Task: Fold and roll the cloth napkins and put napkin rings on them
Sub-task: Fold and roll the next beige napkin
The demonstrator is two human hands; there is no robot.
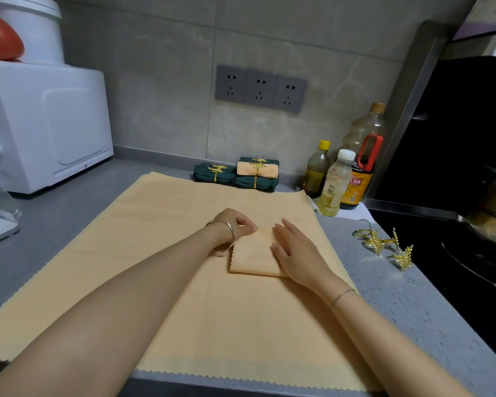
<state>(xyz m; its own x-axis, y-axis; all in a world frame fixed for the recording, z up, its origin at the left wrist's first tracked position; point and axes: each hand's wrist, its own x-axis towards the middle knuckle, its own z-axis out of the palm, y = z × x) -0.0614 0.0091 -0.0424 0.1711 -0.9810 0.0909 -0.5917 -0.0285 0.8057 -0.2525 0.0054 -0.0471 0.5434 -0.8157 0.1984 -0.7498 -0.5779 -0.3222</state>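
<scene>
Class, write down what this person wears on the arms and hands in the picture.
Both forearms are bare, with no sleeves in view. The wrist of the left hand carries silver bangles. The wrist of the right hand has one thin, silvery bracelet. No gloves are worn.

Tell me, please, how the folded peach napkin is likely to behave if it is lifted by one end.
The folded napkin is thin layered cloth, so it would probably droop and start unfolding; the right hand presses it flat. Pushed, it may drag or wrinkle the large cloth beneath rather than slide freely.
</scene>
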